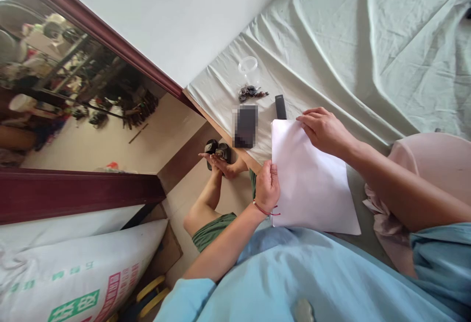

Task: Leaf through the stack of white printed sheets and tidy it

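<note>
White sheets of paper (312,185) lie in front of me at the edge of the cloth-covered bed, close against my blue shirt. My left hand (267,185), with a red string at the wrist, grips their left edge, thumb on top. At the top edge, my right hand (324,128) has its fingers bent together at the paper; whether it pinches a sheet there is hard to see. Just beyond the top edge is a small black box-like item (280,107). A dark, partly pixelated phone-like rectangle (246,126) lies to its left.
A bunch of keys (252,92) and a clear plastic cup (248,65) are farther back on the pale green sheet (331,42). A pink pillow-like item (434,165) sits to the right. Black slippers (217,151) stand on the floor; printed white sacks (81,273) fill the lower left.
</note>
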`<state>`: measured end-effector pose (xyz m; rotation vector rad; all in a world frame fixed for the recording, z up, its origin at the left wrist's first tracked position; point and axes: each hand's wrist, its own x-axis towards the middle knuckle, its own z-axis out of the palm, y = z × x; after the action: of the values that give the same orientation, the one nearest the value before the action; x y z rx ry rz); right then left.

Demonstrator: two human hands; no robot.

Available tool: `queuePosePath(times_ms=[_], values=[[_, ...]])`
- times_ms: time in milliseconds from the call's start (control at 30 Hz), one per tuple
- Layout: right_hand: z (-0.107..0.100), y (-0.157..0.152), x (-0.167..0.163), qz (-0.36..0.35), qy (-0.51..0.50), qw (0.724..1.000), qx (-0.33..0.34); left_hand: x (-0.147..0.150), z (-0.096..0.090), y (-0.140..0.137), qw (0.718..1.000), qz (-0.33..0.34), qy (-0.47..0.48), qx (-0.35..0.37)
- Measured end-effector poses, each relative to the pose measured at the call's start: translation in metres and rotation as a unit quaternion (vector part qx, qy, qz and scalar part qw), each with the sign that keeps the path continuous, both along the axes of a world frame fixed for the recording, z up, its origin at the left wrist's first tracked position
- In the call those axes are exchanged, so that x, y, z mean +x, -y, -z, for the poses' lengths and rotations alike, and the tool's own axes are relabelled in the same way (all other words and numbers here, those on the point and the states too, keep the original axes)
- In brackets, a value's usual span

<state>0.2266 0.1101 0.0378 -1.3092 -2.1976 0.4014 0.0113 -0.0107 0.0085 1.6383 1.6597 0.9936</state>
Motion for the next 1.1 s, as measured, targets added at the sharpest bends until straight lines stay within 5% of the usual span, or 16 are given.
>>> queuePosePath(times_ms=[533, 1100], values=[[-0.018, -0.003, -0.004, -0.042, -0.020, 0.998, 0.052, 0.001, -0.020, -0.004, 0.996, 0.061, 0.066, -0.014], [-0.016, -0.010, -0.004, -0.069, -0.032, 0.997, 0.019, 0.002, -0.021, -0.008, 0.996, 0.061, 0.072, -0.011]])
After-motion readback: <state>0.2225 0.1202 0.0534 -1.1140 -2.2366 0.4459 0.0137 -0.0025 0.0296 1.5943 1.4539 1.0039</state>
